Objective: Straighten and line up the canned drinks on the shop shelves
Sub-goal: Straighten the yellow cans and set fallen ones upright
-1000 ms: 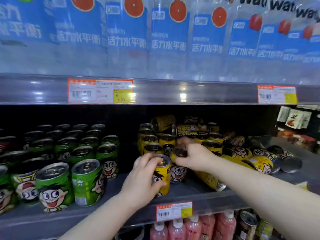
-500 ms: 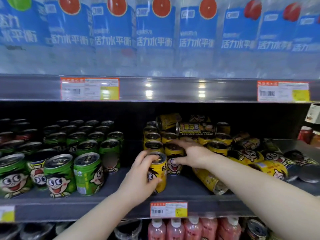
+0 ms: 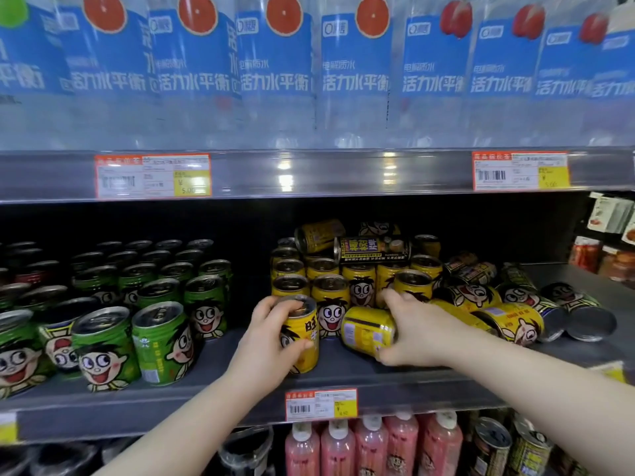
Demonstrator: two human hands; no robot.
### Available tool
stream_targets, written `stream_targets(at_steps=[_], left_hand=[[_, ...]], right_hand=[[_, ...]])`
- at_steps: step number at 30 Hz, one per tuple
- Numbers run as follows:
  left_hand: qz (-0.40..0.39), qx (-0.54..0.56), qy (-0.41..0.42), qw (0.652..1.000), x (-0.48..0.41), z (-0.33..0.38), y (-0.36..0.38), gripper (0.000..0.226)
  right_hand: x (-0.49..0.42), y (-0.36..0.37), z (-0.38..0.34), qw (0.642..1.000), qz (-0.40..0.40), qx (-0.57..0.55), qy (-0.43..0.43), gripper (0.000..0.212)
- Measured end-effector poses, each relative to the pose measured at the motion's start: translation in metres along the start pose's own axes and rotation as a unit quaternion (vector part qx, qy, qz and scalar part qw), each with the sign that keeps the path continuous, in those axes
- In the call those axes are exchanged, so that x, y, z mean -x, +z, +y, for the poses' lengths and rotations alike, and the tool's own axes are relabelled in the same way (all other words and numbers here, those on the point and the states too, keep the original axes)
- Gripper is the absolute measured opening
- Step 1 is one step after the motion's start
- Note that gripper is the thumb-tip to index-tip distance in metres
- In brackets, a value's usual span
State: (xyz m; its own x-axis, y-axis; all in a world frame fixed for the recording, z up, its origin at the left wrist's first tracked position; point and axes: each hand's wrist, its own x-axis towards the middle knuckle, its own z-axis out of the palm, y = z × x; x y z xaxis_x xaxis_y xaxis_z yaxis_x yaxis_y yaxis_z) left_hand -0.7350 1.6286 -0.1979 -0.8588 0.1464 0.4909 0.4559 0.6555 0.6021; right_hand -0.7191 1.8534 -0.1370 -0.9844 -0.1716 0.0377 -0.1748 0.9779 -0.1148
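Note:
On the middle shelf my left hand is wrapped around an upright yellow can near the front edge. Just to its right, my right hand grips a second yellow can that lies on its side, tilted, a little above the shelf floor. Behind both stand rows of upright yellow cans. Several yellow cans lie toppled to the right, and a few more lie across the tops of the back rows.
Upright green cans fill the shelf's left half, with a gap between them and the yellow group. Large blue-labelled water bottles stand on the shelf above. Pink bottles and more cans sit below. Price tags hang on the shelf edges.
My right hand left the upright can behind and took hold of a can lying on its side, lifting it forward. My left hand stayed on the front upright can.

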Motion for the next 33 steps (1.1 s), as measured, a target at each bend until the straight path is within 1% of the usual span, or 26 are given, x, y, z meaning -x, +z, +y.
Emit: stream_targets(at_steps=[1, 3, 7, 10, 12, 14, 16, 17, 19, 21, 23, 24, 25, 26, 28, 29, 30, 32, 33], left_hand=[[-0.001, 0.002, 0.002, 1.0, 0.0, 0.0, -0.002, 0.056], [-0.003, 0.002, 0.0, 1.0, -0.001, -0.002, -0.005, 0.055], [0.006, 0.011, -0.003, 1.0, 0.0, -0.011, -0.012, 0.053], [0.011, 0.004, -0.002, 1.0, 0.0, -0.017, -0.015, 0.051], [0.007, 0.005, -0.007, 1.0, 0.0, -0.017, -0.015, 0.052], [0.02, -0.012, -0.005, 1.0, 0.001, -0.012, -0.012, 0.061], [0.055, -0.056, 0.015, 0.997, -0.001, -0.001, -0.008, 0.07], [0.072, -0.084, 0.037, 0.993, -0.004, 0.007, -0.005, 0.071], [0.079, -0.146, 0.084, 0.983, -0.011, 0.023, 0.001, 0.071], [0.04, -0.2, 0.09, 0.975, -0.019, 0.041, 0.003, 0.08], [-0.027, -0.259, 0.062, 0.964, -0.024, 0.052, 0.005, 0.094], [-0.053, -0.288, 0.057, 0.954, -0.025, 0.054, 0.007, 0.097], [-0.074, -0.315, 0.062, 0.944, -0.026, 0.054, 0.008, 0.097], [-0.091, -0.341, 0.071, 0.933, -0.026, 0.052, 0.01, 0.091], [-0.085, -0.361, 0.097, 0.924, -0.026, 0.046, 0.011, 0.076], [-0.078, -0.362, 0.105, 0.923, -0.027, 0.046, 0.011, 0.072], [-0.079, -0.355, 0.105, 0.925, -0.027, 0.044, 0.012, 0.068], [-0.051, -0.356, 0.123, 0.925, -0.029, 0.037, 0.016, 0.061], [-0.043, -0.356, 0.126, 0.925, -0.029, 0.036, 0.017, 0.059]], right_hand=[[-0.001, -0.004, -0.005, 0.999, 0.016, -0.038, -0.009, 0.09], [-0.004, -0.012, -0.017, 0.995, 0.041, -0.085, -0.036, 0.08], [-0.015, -0.001, -0.043, 0.984, 0.039, -0.132, -0.114, 0.058], [-0.02, 0.012, -0.053, 0.971, 0.061, -0.202, -0.115, 0.047], [-0.018, 0.016, -0.051, 0.965, 0.065, -0.226, -0.118, 0.048], [-0.016, 0.014, -0.042, 0.968, 0.068, -0.208, -0.121, 0.054], [-0.013, 0.004, -0.022, 0.98, 0.084, -0.161, -0.079, 0.056], [-0.01, -0.002, -0.009, 0.988, 0.096, -0.11, -0.044, 0.057], [-0.005, -0.014, 0.02, 0.994, 0.092, 0.053, 0.03, 0.064], [0.003, -0.019, 0.045, 0.976, 0.033, 0.194, 0.092, 0.077], [0.009, -0.016, 0.062, 0.956, -0.02, 0.263, 0.125, 0.087], [0.011, -0.012, 0.066, 0.952, -0.023, 0.278, 0.127, 0.088], [0.012, -0.009, 0.07, 0.951, -0.012, 0.286, 0.12, 0.086], [0.011, -0.006, 0.071, 0.951, 0.005, 0.291, 0.102, 0.081], [0.012, -0.002, 0.071, 0.953, 0.025, 0.293, 0.068, 0.072], [0.013, 0.0, 0.072, 0.96, 0.028, 0.271, 0.061, 0.071], [0.014, 0.001, 0.073, 0.971, 0.028, 0.229, 0.063, 0.073], [0.018, -0.002, 0.072, 0.991, 0.024, 0.11, 0.069, 0.078], [0.02, -0.005, 0.069, 0.996, 0.028, 0.062, 0.057, 0.078]])
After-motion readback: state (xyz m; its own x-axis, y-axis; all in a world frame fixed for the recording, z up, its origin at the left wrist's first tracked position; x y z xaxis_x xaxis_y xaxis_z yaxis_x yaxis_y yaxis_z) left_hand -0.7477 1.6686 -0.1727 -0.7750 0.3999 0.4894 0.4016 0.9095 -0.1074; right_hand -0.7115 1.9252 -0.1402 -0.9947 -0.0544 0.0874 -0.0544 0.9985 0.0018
